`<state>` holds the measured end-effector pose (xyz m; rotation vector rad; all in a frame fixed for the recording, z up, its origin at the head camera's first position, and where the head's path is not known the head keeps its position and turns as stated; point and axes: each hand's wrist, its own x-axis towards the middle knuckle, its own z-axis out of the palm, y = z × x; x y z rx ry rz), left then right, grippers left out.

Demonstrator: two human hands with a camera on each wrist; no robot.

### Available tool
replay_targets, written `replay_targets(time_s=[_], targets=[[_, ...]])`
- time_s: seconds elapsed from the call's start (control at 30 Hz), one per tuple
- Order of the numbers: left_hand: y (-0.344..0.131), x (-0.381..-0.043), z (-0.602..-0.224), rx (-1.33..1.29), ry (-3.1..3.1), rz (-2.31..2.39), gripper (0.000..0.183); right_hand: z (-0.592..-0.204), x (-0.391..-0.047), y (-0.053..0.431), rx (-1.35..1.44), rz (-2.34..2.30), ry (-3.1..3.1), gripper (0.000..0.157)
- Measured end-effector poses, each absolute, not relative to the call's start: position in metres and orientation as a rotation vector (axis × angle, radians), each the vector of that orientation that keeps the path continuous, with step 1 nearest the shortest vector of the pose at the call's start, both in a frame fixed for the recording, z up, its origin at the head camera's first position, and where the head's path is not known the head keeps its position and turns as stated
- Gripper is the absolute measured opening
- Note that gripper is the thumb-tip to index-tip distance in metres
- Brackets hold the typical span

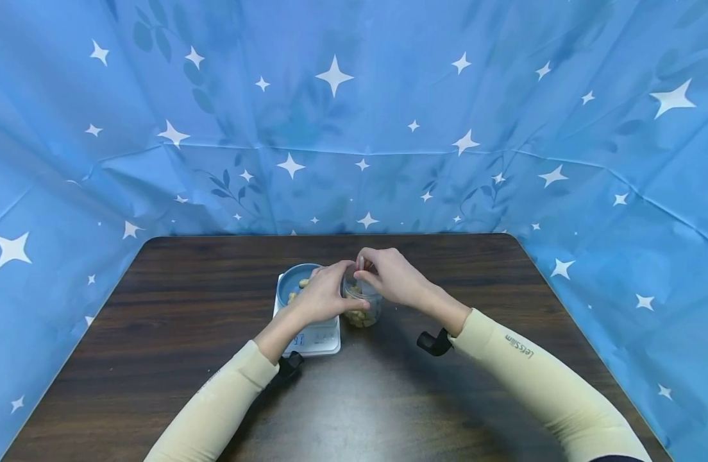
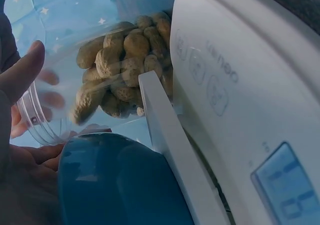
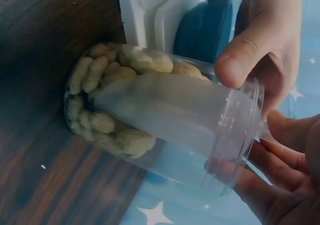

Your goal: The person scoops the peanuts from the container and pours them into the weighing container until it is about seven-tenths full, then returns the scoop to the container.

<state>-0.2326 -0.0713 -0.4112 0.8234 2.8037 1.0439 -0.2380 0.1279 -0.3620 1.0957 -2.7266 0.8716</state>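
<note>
A clear plastic jar (image 3: 182,170) stands upright on the table, its lower part filled with peanuts (image 3: 137,142). My left hand (image 1: 325,295) grips the jar near its rim, thumb on the near side and fingers beyond. Inside the jar a translucent whitish scoop (image 3: 165,110) reaches down into the peanuts. Its upper end is pinched between the thumb and fingers of my right hand (image 1: 396,276) at the jar's mouth. Left of the jar, partly behind my left hand, a blue bowl (image 2: 115,180) with a few peanuts sits on a white kitchen scale (image 1: 325,343).
The scale's display (image 2: 285,180) faces the near side; its digits are hard to read. All this stands on a dark wooden table (image 1: 186,321). Behind the far table edge hangs a blue curtain (image 1: 388,186) with white stars.
</note>
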Motion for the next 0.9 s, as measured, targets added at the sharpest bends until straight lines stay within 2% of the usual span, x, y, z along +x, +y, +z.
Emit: replay_targets(time_s=[0.33, 0.57, 0.9], targets=[[-0.071, -0.235, -0.411, 0.852, 2.804, 1.042, 0.079, -0.372, -0.236, 0.136, 0.928, 1.052, -2.577, 0.004], [-0.072, -0.236, -0.410, 0.852, 2.807, 1.051, 0.078, -0.371, -0.238, 0.130, 1.014, 1.000, -2.589, 0.006], [-0.071, -0.236, -0.410, 0.848, 2.791, 1.052, 0.079, -0.368, -0.238, 0.140, 0.794, 1.181, -2.518, 0.010]])
